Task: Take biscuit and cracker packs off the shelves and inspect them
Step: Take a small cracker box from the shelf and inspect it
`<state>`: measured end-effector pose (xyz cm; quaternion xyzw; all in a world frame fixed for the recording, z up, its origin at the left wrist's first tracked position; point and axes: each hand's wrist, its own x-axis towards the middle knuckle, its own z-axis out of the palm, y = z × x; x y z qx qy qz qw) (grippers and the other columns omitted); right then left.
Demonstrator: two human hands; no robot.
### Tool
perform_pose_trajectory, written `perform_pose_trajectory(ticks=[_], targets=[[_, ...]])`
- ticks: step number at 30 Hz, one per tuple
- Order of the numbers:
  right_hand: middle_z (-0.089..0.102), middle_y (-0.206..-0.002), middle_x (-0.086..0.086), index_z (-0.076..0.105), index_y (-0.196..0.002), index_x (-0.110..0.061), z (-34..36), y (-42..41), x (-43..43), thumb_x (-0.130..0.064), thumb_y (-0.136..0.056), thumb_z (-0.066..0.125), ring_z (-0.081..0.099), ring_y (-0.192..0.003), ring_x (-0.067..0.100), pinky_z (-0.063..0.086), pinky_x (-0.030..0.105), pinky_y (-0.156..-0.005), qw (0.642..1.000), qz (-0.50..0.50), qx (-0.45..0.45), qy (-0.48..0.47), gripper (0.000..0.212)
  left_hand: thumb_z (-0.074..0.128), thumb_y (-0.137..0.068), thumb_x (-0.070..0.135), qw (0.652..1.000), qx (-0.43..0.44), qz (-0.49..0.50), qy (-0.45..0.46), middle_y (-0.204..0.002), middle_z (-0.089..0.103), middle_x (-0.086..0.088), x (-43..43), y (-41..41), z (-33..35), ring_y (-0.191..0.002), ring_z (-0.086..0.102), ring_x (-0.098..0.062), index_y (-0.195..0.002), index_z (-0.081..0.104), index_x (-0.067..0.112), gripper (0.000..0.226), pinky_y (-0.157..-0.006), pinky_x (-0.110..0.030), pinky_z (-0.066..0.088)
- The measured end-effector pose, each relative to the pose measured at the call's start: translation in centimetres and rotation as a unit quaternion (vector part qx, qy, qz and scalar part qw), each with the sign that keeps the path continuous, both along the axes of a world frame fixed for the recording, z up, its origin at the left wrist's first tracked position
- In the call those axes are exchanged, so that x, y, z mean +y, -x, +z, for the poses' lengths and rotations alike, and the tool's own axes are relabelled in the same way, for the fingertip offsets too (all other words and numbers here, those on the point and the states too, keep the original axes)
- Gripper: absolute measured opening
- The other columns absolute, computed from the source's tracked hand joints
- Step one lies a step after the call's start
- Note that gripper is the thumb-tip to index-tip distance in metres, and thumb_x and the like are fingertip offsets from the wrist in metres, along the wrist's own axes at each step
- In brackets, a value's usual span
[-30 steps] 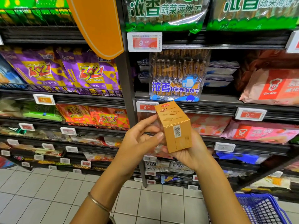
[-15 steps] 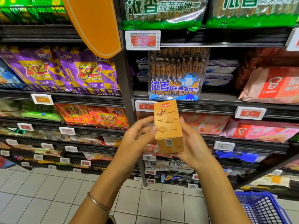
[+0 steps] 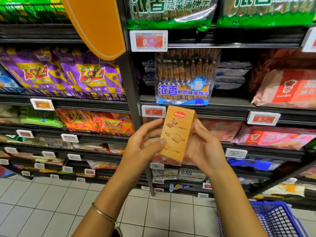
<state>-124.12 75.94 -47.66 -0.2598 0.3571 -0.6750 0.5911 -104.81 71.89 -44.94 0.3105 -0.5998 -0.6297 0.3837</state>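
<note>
Item: tall orange cardboard cracker box (image 3: 177,134) w/ red oval logo. Upright, slightly tilted, front face to camera, held off the dark metal shelves (image 3: 222,115) at mid level.
L hand (image 3: 143,147) – thumb pressed on front, fingers curled round left edge, gripping.
R hand (image 3: 205,149) – fingers wrapped behind right side, gripping.
Blue plastic mesh basket (image 3: 277,219): btm right, well apart.
</note>
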Motion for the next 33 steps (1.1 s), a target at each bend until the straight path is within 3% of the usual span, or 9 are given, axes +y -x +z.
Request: perform_pose_trajectory(ticks=[3, 8, 14, 16, 19, 24, 27, 30, 33], targets=[[0.06, -0.146, 0.012, 0.042, -0.156, -0.022, 0.3, 0.0, 0.1, -0.019, -0.098, 0.057, 0.055, -0.136, 0.036, 0.039, 0.066, -0.112, 0.998, 0.002, 0.032, 0.051, 0.059, 0.082, -0.083, 0.028, 0.998, -0.018, 0.006, 0.062, -0.132, 0.072, 0.001, 0.2, 0.2, 0.0, -0.12, 0.07, -0.018, -0.143, 0.057, 0.024, 0.066, -0.093, -0.033, 0.061], [0.06, -0.139, 0.011, 0.038, -0.158, -0.019, 0.9, 0.0, 0.4, 0.0, -0.083, 0.075, 0.06, -0.121, 0.024, 0.054, 0.033, -0.094, 0.987, 0.054, 0.082, 0.128, 0.086, 0.092, -0.079, 0.019, 0.982, -0.074, 0.051, 0.164, -0.128, 0.068, 0.015, -0.2, 0.1, -0.9, -0.12, 0.067, -0.009, -0.138, 0.056, 0.032, 0.07, -0.089, -0.018, 0.056], [0.062, -0.136, 0.005, 0.044, -0.154, -0.016, 1.5, 0.2, 0.5, -0.006, -0.077, 0.075, 0.059, -0.123, 0.022, 0.052, 0.035, -0.099, 0.982, 0.066, 0.125, 0.126, 0.084, 0.088, -0.079, 0.021, 0.984, -0.08, 0.039, 0.152, -0.132, 0.067, 0.013, -0.6, 0.0, -1.2, -0.126, 0.065, -0.012, -0.137, 0.055, 0.04, 0.069, -0.095, -0.022, 0.056], [0.061, -0.14, 0.01, 0.046, -0.153, -0.014, 1.8, 0.2, 0.4, -0.019, -0.077, 0.083, 0.058, -0.126, 0.025, 0.05, 0.039, -0.103, 0.983, 0.056, 0.12, 0.124, 0.084, 0.087, -0.08, 0.022, 0.993, -0.055, 0.022, 0.1, -0.129, 0.071, 0.006, -0.6, 0.0, -1.0, -0.12, 0.069, -0.015, -0.137, 0.056, 0.028, 0.065, -0.091, -0.024, 0.058], [0.06, -0.14, 0.017, 0.049, -0.149, -0.009, 2.0, 0.3, 0.2, -0.048, -0.08, 0.083, 0.056, -0.127, 0.029, 0.047, 0.043, -0.106, 0.99, 0.041, 0.08, 0.11, 0.087, 0.08, -0.086, 0.03, 0.995, 0.043, -0.017, -0.092, -0.118, 0.078, -0.008, -0.3, 0.0, -0.4, -0.105, 0.076, -0.023, -0.126, 0.067, 0.016, 0.044, -0.081, -0.028, 0.061], [0.055, -0.148, 0.021, 0.053, -0.148, -0.015, 0.3, 0.3, -0.1, -0.033, -0.097, 0.061, 0.046, -0.139, 0.047, 0.032, 0.069, -0.114, 0.987, 0.025, 0.143, 0.061, 0.054, 0.068, -0.08, 0.063, 0.952, 0.079, -0.083, -0.285, -0.128, 0.073, -0.02, 0.2, 0.2, 0.0, -0.102, 0.075, -0.038, -0.124, 0.077, 0.019, 0.063, -0.082, -0.047, 0.059], [0.064, -0.139, 0.012, 0.062, -0.14, -0.022, 0.7, -0.5, 0.0, -0.054, -0.089, 0.073, 0.058, -0.129, 0.031, 0.043, 0.054, -0.106, 0.99, 0.04, 0.132, 0.042, 0.061, 0.042, -0.096, 0.072, 0.926, 0.086, -0.137, -0.341, -0.12, 0.074, -0.024, 0.5, 0.2, -0.3, -0.08, 0.076, -0.03, -0.127, 0.076, 0.018, 0.072, -0.062, -0.03, 0.056], [0.071, -0.122, 0.005, 0.065, -0.134, -0.019, 0.9, -0.6, 0.2, -0.063, -0.088, 0.07, 0.064, -0.111, 0.02, 0.05, 0.039, -0.094, 0.986, 0.039, 0.159, 0.029, 0.064, 0.029, -0.1, 0.076, 0.889, 0.117, -0.189, -0.399, -0.121, 0.074, -0.025, 0.4, 0.0, -0.9, -0.077, 0.077, -0.025, -0.13, 0.073, 0.006, 0.088, -0.062, -0.029, 0.059], [0.072, -0.113, 0.003, 0.06, -0.132, -0.004, 0.8, -0.5, 0.0, -0.055, -0.09, 0.068, 0.065, -0.103, 0.015, 0.052, 0.031, -0.085, 0.987, 0.042, 0.157, 0.016, 0.066, 0.027, -0.102, 0.076, 0.854, 0.158, -0.223, -0.442, -0.118, 0.075, -0.025, 0.4, -0.2, -1.4, -0.077, 0.079, -0.025, -0.129, 0.069, -0.005, 0.096, -0.067, -0.034, 0.063]])
